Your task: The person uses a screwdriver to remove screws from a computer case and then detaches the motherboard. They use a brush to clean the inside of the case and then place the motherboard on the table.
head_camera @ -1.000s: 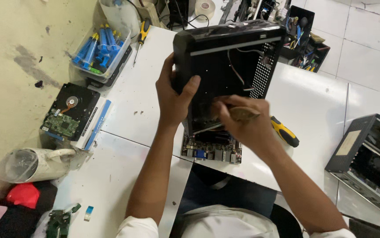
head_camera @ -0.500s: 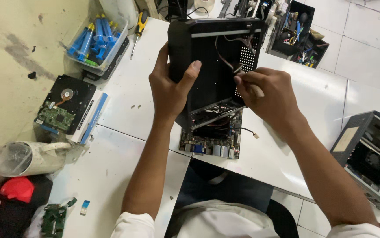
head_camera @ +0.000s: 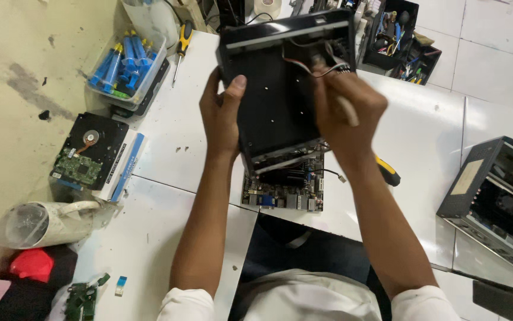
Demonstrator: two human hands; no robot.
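Two bare hands worked on a small black computer case (head_camera: 277, 89), held tilted up over the white table (head_camera: 167, 142) with its open inside facing the camera. The left hand (head_camera: 220, 116) gripped the case's left edge, thumb pressed flat on the inner panel and fingers wrapped behind it. The right hand (head_camera: 345, 110) was closed around a pale handle, apparently a brush or a tool, its far end among the red and white wires (head_camera: 322, 66) in the case's far right corner; the tip could not be made out. Below the case, lying flat on the table near the person, was a green motherboard (head_camera: 283, 190), with the case's near edge just above it. A yellow and black screwdriver (head_camera: 387, 171) lay right of the board, partly hidden by the right forearm. Far left stood a clear tub of blue syringes (head_camera: 122, 62), and nearer on the left an opened hard drive (head_camera: 90, 148) rested on a box. Another open computer case (head_camera: 497, 202) sat at the right edge.
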